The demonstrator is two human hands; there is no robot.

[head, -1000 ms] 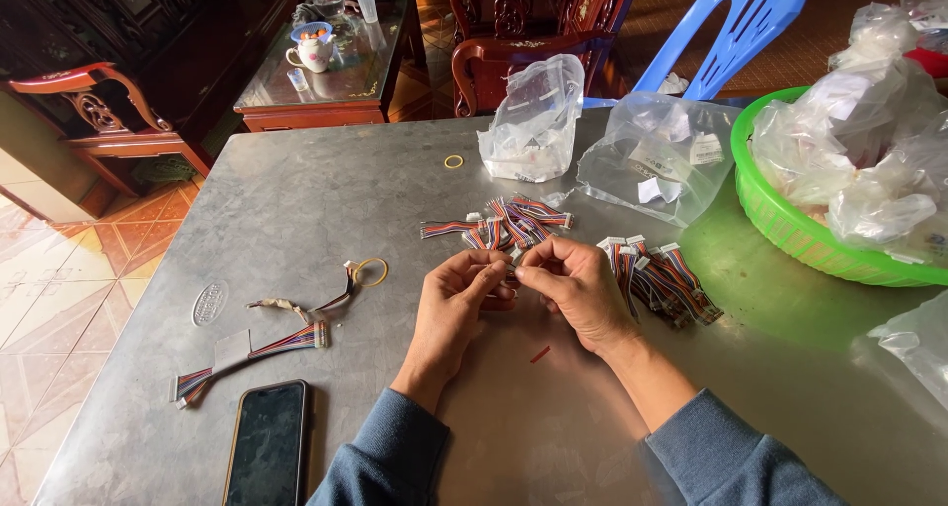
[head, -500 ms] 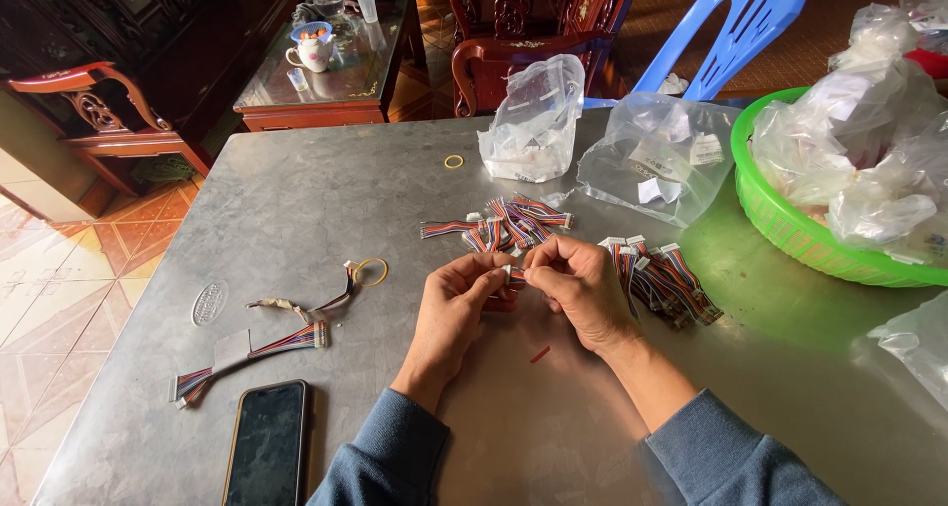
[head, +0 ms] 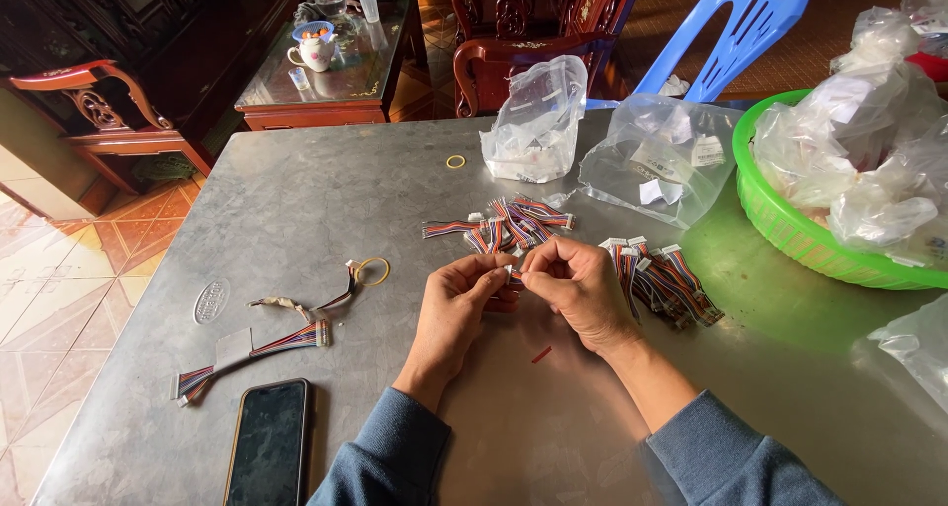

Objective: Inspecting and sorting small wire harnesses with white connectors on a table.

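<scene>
My left hand (head: 462,304) and my right hand (head: 578,284) meet at the middle of the grey metal table (head: 296,200), fingertips pinched together on a short multicoloured wire harness (head: 513,278) with a small white connector. Just beyond my fingers lies a loose pile of similar wire harnesses (head: 513,225). A neater row of harnesses (head: 667,279) lies to the right of my right hand. A tiny red wire scrap (head: 541,354) rests on the table below my hands.
A black phone (head: 269,442) lies at the front left, near a longer wire bundle (head: 252,348) and a rubber band (head: 373,271). Two clear plastic bags (head: 538,121) stand at the back. A green basket (head: 790,225) full of bags is on the right.
My fingers have shifted slightly on the harness; both hands stay in the same place. Nothing else on the table moved.
</scene>
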